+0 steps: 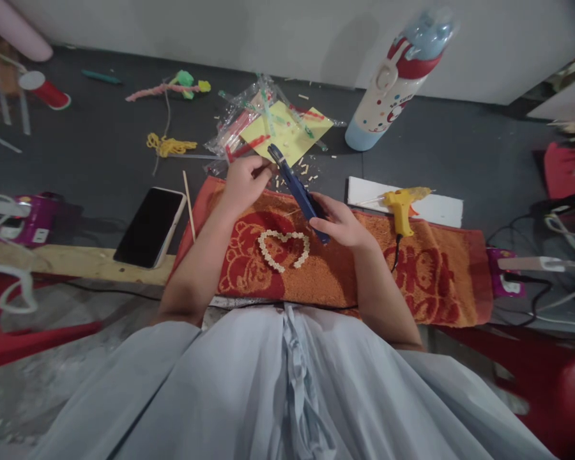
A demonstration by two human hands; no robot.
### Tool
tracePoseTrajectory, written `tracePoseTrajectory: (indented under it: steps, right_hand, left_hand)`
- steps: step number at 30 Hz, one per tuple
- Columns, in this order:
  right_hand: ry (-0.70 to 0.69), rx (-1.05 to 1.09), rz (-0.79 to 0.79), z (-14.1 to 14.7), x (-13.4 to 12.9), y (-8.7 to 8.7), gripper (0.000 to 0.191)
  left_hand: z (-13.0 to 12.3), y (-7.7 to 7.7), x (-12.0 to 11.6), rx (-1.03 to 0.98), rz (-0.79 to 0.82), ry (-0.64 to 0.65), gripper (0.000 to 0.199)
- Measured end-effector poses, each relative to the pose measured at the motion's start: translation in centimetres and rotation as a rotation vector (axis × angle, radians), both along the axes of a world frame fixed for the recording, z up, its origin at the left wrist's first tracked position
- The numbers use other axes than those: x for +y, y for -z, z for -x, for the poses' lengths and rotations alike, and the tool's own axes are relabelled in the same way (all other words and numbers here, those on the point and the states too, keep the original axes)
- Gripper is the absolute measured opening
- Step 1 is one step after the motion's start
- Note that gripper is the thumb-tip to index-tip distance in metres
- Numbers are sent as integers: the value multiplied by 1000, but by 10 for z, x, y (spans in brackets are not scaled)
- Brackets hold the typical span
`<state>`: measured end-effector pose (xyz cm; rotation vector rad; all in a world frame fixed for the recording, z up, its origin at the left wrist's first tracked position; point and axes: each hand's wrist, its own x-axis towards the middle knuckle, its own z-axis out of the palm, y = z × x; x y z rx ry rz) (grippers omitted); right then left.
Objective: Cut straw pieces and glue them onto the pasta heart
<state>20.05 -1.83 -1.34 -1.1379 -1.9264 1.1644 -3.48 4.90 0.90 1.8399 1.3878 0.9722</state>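
Grey wall [316,35] stands behind a dark grey tabletop [119,134], and along the near edge of this tabletop lies an orange and red patterned towel [335,278]. On the towel, left of its middle and closer to its near edge, we see a heart-shaped outline of small pale pieces [266,257]. We judge it as mostly formed: both upper curves are there, and both sides come down toward the point. What is lacking is a short part at the lower tip, where the two ends stay apart.

Our right hand [342,223] is closed around the near part of a long dark blue tool [297,191], which slants over the far edge of the towel. Our left hand [244,185] has its fingers bent together beside the far end of the tool; we cannot tell if they pinch something. Just beyond the towel's far edge, loose pale bits [305,169] are scattered, near a square yellow paper [287,137]. A thin wooden stick [188,204] lies by the left edge of the towel. A yellow glue gun [402,211] rests partly on a white flat strip [441,209], toward the right corner.

Our fingers hide much of the tool's grip, and its working end is too small and blurred, so we cannot name its kind. Clear plastic wrapping [237,128] is confusing in its layers, and the items at the left and right borders are cut off.
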Motion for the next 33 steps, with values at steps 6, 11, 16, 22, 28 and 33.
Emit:
tracePoseTrajectory:
  steps: [6,11,16,22,28,33]
  right_hand:
    - [8,64,95,1,-1,-3,55]
    - [14,34,89,2,-2,-6,55]
    - [4,34,72,3,-1,-5,56]
    - [5,35,68,2,-1,-5,56]
    - [6,26,70,2,-2,-7,55]
    - [6,25,67,3,-2,-7,56]
  left_hand:
    - [0,4,1,147,-89,-47,24]
    - [0,4,2,160,-92,-52,25]
    - [-1,2,1,173,-78,-49,24]
    - [0,1,1,162,-88,-38,21]
    - [0,0,0,150,-102,-37,22]
    - [-1,0,-1,133,-82,-34,22]
